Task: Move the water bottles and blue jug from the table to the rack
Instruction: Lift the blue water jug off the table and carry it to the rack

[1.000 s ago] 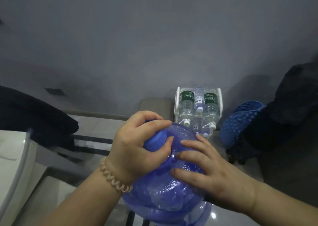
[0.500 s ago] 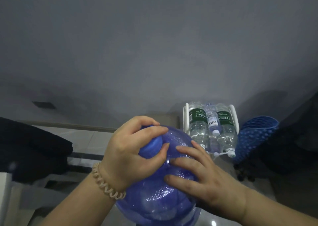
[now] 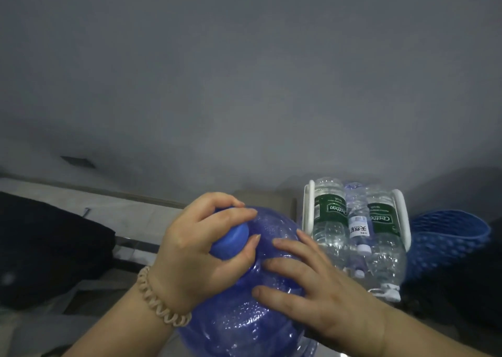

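I carry a large translucent blue jug (image 3: 244, 321) in front of me. My left hand (image 3: 201, 250) grips its blue cap (image 3: 231, 241) at the top. My right hand (image 3: 312, 288) lies flat with spread fingers against the jug's right shoulder. Just beyond the jug stands a white rack (image 3: 402, 221) holding several clear water bottles (image 3: 331, 215), two with green labels and a smaller one between them, caps pointing toward me.
A blue dotted basket-like object (image 3: 448, 242) sits right of the rack, with dark fabric around it. A dark bundle (image 3: 49, 248) lies at the left on the tiled floor. A plain grey wall (image 3: 244, 85) fills the upper view.
The rack and bottles have shifted right and lower in view and look closer. My hands keep the same hold on the jug.
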Demonstrator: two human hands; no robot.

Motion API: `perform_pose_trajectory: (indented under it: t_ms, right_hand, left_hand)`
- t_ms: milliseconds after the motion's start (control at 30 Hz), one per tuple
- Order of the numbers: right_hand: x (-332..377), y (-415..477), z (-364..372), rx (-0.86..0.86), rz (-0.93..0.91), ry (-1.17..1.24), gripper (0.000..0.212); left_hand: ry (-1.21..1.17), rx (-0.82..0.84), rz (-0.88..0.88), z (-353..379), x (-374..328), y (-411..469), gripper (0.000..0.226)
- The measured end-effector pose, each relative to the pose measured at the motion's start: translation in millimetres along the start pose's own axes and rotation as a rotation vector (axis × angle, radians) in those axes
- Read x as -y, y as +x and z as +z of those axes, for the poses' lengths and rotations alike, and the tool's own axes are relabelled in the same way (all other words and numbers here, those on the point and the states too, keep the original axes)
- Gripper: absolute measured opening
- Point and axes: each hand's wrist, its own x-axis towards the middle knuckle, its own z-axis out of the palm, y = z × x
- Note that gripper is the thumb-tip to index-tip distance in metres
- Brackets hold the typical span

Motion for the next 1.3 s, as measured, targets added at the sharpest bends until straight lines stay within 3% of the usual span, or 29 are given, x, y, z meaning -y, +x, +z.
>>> perform_pose_trajectory:
  t_ms: [600, 1300]
  right_hand:
    - [-155.3, 21.7, 50.7, 0.047, -0.005, 0.095, 0.029]
    - [-215.2, 75.5, 148.3, 0.050, 0.125, 0.047, 0.028]
  left_hand:
    - [0.135, 0.071, -0.049, 77.9, 83.4, 94.2, 0.027]
    - [0.010, 0.185, 0.036, 102.6, 223.5, 136.9, 0.024]
